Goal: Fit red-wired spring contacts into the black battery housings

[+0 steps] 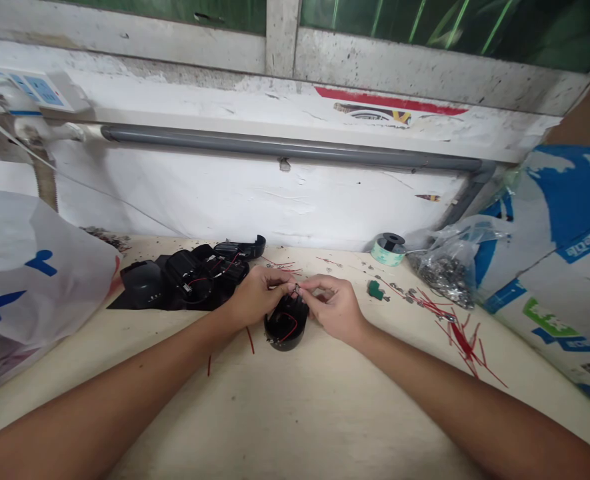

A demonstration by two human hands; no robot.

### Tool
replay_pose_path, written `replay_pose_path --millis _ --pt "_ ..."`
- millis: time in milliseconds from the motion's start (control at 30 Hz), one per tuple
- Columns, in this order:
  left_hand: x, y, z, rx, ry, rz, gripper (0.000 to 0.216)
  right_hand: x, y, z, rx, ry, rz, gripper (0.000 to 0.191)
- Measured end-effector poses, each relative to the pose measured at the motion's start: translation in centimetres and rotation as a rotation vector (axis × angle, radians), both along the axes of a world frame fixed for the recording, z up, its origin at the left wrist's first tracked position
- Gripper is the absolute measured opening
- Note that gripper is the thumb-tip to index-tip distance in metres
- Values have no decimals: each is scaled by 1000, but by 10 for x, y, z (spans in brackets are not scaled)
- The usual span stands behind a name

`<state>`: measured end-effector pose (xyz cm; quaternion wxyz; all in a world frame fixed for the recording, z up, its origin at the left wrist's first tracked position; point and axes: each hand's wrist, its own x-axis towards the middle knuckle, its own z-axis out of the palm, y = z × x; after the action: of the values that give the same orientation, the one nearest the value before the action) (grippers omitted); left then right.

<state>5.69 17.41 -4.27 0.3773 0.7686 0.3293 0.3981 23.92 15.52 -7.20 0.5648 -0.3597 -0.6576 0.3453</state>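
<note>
A black plastic housing (285, 333) with a red wire (291, 327) curled inside rests on the table in front of me. At its far end my left hand (261, 293) and my right hand (335, 308) meet, thumbs and forefingers pinched together. Between the fingertips is a tiny metal piece (297, 288), too small to make out fully; which hand grips it is hard to tell. Left of my left hand lie several similar black housings (187, 273), some with red wires, on a black sheet (119, 301).
Loose red wires (465, 340) and small metal bits lie at the right, near a green block (375, 289). Behind them are a tape roll (389, 249) and a clear bag of metal parts (447, 273). A white bag (39, 267) and a blue-white sack (555, 267) flank the table.
</note>
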Motion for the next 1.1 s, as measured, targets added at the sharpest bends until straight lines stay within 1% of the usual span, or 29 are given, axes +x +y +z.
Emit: replay_pose_path --millis 200,367,500,700,867,1000,1100 --pt "1 -7 6 25 64 58 23 -1 -3 3 10 -22 -18 11" --pt "2 -13 11 12 102 75 25 0 -5 3 64 -67 -14 11" --pt "2 -14 12 13 111 86 26 2 -5 2 103 -110 -9 12" --pt "2 -14 11 31 120 104 24 3 -5 2 131 -143 3 13" --pt "1 -13 10 31 124 109 24 2 -5 1 106 -140 5 14" --pt "1 -8 4 30 106 114 23 2 -5 1 84 -149 -5 13" --pt "2 -2 -2 -1 23 101 21 3 -4 3 101 -166 -38 12"
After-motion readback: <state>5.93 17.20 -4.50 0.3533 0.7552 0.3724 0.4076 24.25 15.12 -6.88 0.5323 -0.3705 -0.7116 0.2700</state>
